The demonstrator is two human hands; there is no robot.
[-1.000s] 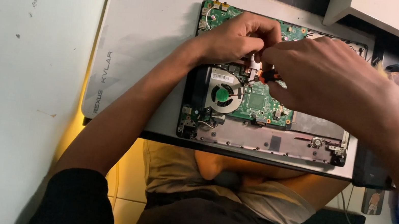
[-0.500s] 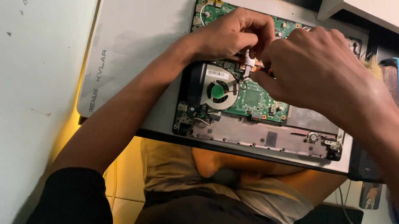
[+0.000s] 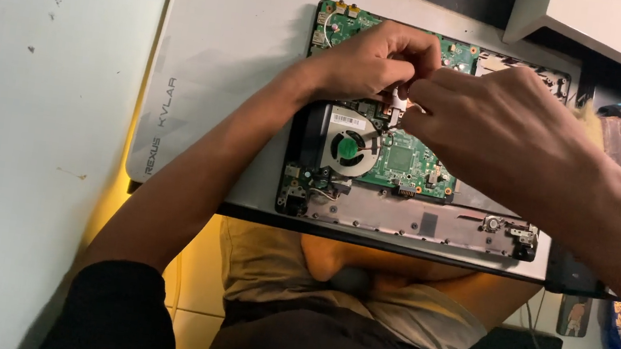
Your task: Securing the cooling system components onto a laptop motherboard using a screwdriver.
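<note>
Green circuit board (image 3: 408, 163) sits in opened laptop shell (image 3: 416, 220), long axis running left-right across counter (image 3: 30, 121). Left hand (image 3: 370, 58) & right hand (image 3: 492, 130) both pinching small white connector (image 3: 399, 98) above fan (image 3: 350, 149).

Left hand (image 3: 370, 58) knuckles up, fingers curled down in a pinching grip, forearm angling in from lower left with a dark sleeve at the upper arm. Right hand (image 3: 493, 126) back up, fingertips pinched, meeting the left's fingertips; bare forearm enters from the right.
</note>
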